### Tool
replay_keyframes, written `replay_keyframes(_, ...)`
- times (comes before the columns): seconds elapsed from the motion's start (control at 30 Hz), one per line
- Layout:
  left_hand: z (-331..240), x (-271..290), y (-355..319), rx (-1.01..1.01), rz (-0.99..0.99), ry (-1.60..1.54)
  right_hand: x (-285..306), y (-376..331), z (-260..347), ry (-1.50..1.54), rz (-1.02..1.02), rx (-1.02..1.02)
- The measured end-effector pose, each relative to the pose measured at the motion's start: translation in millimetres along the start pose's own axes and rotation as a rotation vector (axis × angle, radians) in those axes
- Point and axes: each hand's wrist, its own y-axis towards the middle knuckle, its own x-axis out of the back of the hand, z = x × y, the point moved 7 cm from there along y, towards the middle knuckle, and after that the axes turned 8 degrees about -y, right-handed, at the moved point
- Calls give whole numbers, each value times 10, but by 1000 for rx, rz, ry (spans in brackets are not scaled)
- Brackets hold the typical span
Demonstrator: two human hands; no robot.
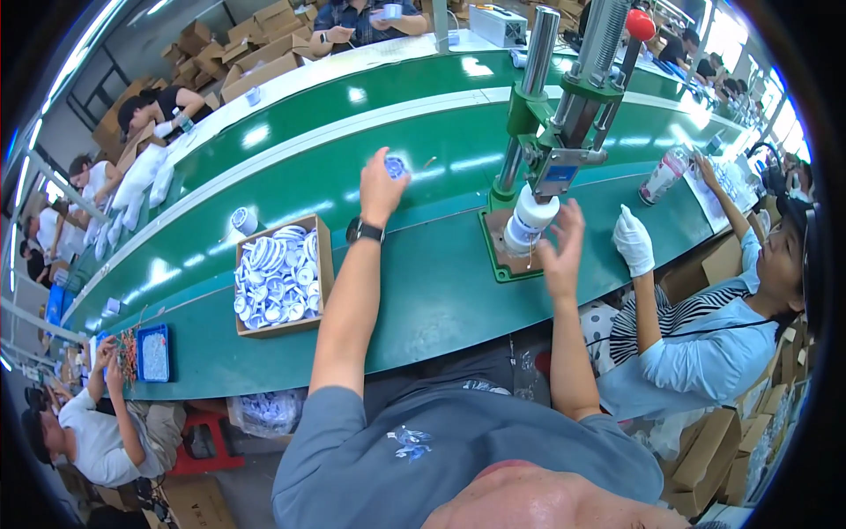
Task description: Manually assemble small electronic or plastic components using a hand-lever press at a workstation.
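Note:
My left hand [382,192] is out over the green conveyor belt, its fingers closed around a small blue-and-white round part [396,167]. Under the ram of a green hand press [557,167] stands a white cylindrical piece [523,231] with a blue band, upright on the press base. Just right of that piece is my right hand [564,254], fingers apart and nothing in them; whether a fingertip touches the piece I cannot tell. An open cardboard box [327,264] full of blue-and-white round caps sits on the green table, left of my left forearm.
A similar round part [244,220] rests on the belt behind the box. To the right, a co-worker's white-gloved hand [633,242] is close to the press, with a clear bottle [663,176] beyond it. A blue tray [153,353] is at the far left. The press lever has a red knob [641,25].

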Motion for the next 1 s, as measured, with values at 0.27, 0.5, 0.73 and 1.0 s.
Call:
replay_keyframes(0.27, -1141, 766, -1382, -231, 336, -275, -241, 12, -136, -101, -40, -34)
replay_keyframes(0.5, -805, 778, -1807, -66, 458, -247, -120, 69, -81, -272, -154, 39)
replay_keyframes(0.73, -773, 945, -1951, 32, 287, -248, 542, 330, -857, -605, -80, -162)
replay_keyframes(1.0, -652, 1942, -1847, -29, -72, 53, 290, -256, -93, -319, -204, 69)
